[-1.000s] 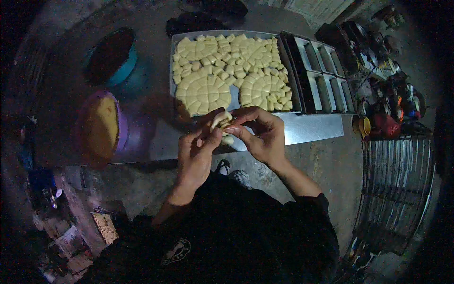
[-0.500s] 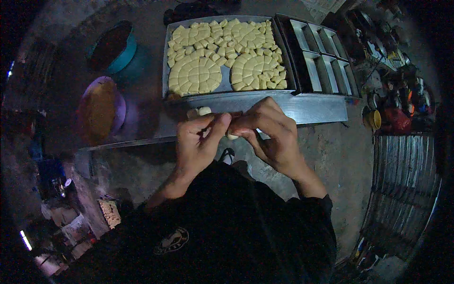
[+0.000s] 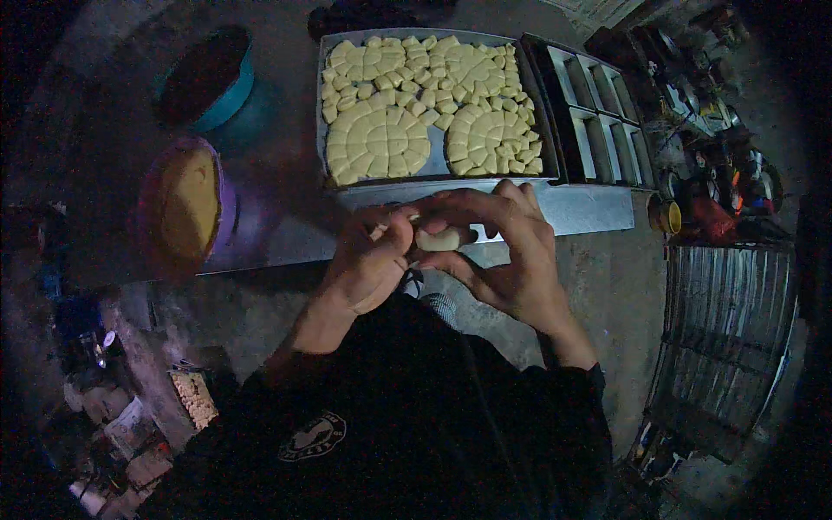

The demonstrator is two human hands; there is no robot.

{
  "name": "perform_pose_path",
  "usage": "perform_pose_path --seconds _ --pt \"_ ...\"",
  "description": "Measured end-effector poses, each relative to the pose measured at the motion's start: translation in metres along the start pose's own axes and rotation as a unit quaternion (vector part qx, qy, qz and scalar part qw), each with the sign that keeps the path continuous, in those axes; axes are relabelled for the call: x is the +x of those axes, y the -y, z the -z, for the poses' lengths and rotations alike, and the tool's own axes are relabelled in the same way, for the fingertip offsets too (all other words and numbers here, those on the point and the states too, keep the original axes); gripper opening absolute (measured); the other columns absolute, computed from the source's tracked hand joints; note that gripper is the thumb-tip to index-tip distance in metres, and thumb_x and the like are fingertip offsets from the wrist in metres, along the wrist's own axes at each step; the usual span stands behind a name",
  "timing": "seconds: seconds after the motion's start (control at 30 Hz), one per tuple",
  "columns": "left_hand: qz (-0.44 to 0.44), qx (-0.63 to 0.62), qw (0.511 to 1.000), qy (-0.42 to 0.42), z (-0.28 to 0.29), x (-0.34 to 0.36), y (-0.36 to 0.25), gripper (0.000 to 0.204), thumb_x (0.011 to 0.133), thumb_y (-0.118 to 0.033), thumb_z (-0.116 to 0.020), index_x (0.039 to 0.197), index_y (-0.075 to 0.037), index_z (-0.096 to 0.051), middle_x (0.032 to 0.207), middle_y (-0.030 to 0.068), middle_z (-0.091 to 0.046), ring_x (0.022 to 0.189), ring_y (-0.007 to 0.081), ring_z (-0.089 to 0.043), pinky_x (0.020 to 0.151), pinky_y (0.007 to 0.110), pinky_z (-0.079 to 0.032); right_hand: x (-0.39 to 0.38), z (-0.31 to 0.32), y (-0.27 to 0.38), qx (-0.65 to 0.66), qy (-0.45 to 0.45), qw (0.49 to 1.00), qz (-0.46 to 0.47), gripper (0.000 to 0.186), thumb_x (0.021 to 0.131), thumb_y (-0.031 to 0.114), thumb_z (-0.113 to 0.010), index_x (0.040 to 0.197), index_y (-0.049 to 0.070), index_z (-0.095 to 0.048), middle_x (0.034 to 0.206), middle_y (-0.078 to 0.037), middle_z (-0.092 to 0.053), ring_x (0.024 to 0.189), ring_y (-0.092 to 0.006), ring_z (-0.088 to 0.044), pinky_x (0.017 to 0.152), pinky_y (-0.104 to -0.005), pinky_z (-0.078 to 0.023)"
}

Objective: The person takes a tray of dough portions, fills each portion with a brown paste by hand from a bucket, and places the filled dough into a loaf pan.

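Note:
My left hand and my right hand meet near the table's front edge, fingers curled around a small pale piece of dough. Another bit of pale dough shows between my left fingers, partly hidden. Just beyond my hands lies a large metal tray holding cut dough: rounds divided into segments and several loose small pieces. A purple bowl with yellowish-brown contents sits on the left, and a teal bowl with dark contents stands behind it.
The steel table carries black-rimmed compartment pans at the right. A yellow container, utensils and a red item are beyond its right end. A metal rack stands at lower right; cluttered items are at lower left.
My hands moved toward me and are now slightly higher again, with fingers rearranged around the dough; a pale piece shows more clearly between them. The view has shifted, so the tray appears higher.

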State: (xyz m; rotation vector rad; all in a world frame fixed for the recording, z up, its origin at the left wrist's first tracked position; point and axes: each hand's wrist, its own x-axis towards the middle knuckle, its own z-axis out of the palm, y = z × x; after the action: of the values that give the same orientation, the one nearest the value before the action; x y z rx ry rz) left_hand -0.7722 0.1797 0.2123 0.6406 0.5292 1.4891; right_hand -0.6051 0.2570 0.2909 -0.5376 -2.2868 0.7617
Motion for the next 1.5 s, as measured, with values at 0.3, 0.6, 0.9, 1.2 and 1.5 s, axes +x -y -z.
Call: perform_pose_path --seconds 0.3,0.6,0.9,1.2,1.5 --pt "-0.052 0.373 0.92 -0.107 0.077 0.022 -0.006 0.022 0.088 -0.02 -0.07 0.102 -0.003 -0.074 0.097 0.0046 -0.064 0.077 0.0124 -0.061 0.07 0.029 -0.048 0.018 -0.088 -0.038 0.381 -0.028 0.837 -0.393 0.066 0.068 0.009 -0.089 0.118 0.008 -0.046 0.112 -0.009 -0.055 0.098 -0.0168 -0.06 0.081 -0.0295 -0.053" --pt "-0.034 0.377 0.914 -0.147 0.168 0.027 0.029 0.026 0.097 -0.015 -0.058 0.12 -0.006 -0.063 0.086 -0.0019 -0.06 0.056 0.0022 -0.04 0.05 0.022 -0.032 -0.059 -0.14 -0.158 -0.029 -0.003 0.928 -0.371 0.018 0.088 0.007 -0.067 0.104 -0.001 -0.065 0.093 -0.014 -0.071 0.08 -0.0231 -0.07 0.072 -0.0344 -0.055" --pt "-0.01 0.659 0.747 0.086 0.174 0.017 -0.024 0.036 0.081 -0.031 -0.077 0.11 -0.011 -0.067 0.101 0.0084 -0.067 0.084 0.0261 -0.06 0.073 0.038 -0.047 -0.047 -0.129 -0.167 -0.09 0.065 0.941 -0.321 0.019 0.084 0.003 -0.068 0.103 0.004 -0.069 0.097 -0.013 -0.067 0.086 -0.0341 -0.067 0.08 -0.0398 -0.053" --pt "0.013 0.802 0.574 0.168 0.158 0.018 -0.018 0.041 0.085 -0.038 -0.071 0.118 -0.014 -0.066 0.113 0.0098 -0.064 0.108 0.0316 -0.06 0.094 0.042 -0.047 0.054 -0.086 -0.32 -0.272 0.103 0.952 0.09 0.042 0.069 0.01 -0.07 0.112 0.01 -0.069 0.113 -0.01 -0.066 0.093 -0.0322 -0.063 0.086 -0.0409 -0.051" --pt "-0.018 0.696 0.709 -0.113 0.062 0.059 0.007 0.025 0.09 -0.017 -0.067 0.113 -0.006 -0.067 0.111 0.0125 -0.065 0.098 0.0298 -0.063 0.085 0.038 -0.05 0.05 -0.041 -0.265 0.358 -0.089 0.894 -0.252 0.032 0.09 0.014 -0.071 0.115 -0.003 -0.062 0.108 -0.009 -0.067 0.096 -0.0155 -0.062 0.087 -0.0289 -0.049"
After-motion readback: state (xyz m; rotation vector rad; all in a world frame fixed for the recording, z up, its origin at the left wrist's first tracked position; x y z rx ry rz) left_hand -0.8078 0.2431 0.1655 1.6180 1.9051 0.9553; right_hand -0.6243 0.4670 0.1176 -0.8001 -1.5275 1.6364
